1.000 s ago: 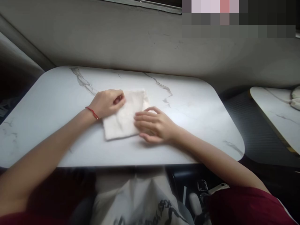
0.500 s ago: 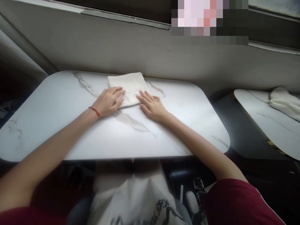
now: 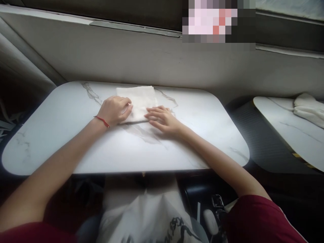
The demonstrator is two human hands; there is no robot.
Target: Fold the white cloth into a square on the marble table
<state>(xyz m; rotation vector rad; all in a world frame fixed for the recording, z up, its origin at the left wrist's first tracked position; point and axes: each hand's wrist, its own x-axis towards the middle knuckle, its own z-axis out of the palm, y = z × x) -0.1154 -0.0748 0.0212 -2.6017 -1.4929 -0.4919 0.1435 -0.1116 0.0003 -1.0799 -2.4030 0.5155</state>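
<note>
A folded white cloth (image 3: 138, 103) lies near the far edge of the white marble-patterned table (image 3: 121, 152). At its left edge is my left hand (image 3: 115, 108), knuckles raised and fingers bent, with a gap between thumb and forefinger. A red string bracelet (image 3: 102, 120) circles that wrist. My right hand (image 3: 162, 118) rests over the cloth's lower right edge, fingers stretched and slightly apart. Both hands cover parts of the cloth's sides, and nothing shows gripped in either.
A second marble-patterned table (image 3: 280, 125) stands to the right with a crumpled white cloth (image 3: 307, 109) on it. Behind my table rises a pale wall (image 3: 126, 57). Below its front edge, a printed light cloth (image 3: 149, 216) covers my lap.
My left hand's fingers have gone from lying flat to bent, with the knuckles lifted. My right fingers have drawn closer together. The view has tilted slightly.
</note>
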